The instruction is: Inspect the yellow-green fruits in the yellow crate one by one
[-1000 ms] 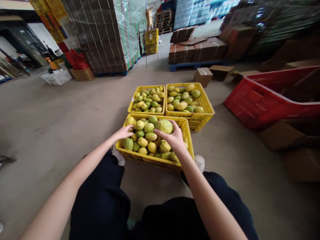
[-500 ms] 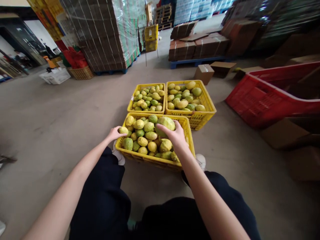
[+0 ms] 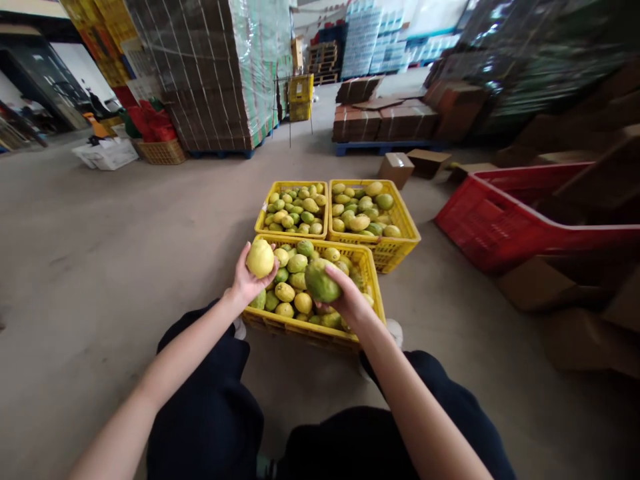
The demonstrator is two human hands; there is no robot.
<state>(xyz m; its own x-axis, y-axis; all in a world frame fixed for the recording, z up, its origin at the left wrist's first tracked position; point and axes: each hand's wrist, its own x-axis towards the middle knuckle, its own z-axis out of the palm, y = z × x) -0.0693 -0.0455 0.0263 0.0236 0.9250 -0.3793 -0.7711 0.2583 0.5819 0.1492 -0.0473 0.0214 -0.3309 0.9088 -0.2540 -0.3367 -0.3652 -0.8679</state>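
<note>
Over the left side of the near yellow crate (image 3: 310, 327), my left hand (image 3: 249, 280) cups a yellow fruit (image 3: 261, 259), its fingers round the sides. A larger green fruit (image 3: 321, 281) is gripped in my right hand (image 3: 347, 293), over the middle of the same crate. Many yellow and green fruits lie in that crate beneath both hands. Directly behind it stand two more yellow crates, a back left one (image 3: 291, 235) with smaller fruits and a back right one (image 3: 400, 244) with larger ones.
To the right are a red crate (image 3: 480, 217) and open cardboard boxes (image 3: 540, 283). A small carton (image 3: 396, 169) sits behind the yellow crates, near flattened cardboard on a blue pallet (image 3: 370, 147). A tall wrapped stack (image 3: 200, 80) rises at the back left.
My left hand has come up from the crate's left edge and moved right, now with a yellow fruit upright in it. My right hand has lowered slightly and turned the green fruit.
</note>
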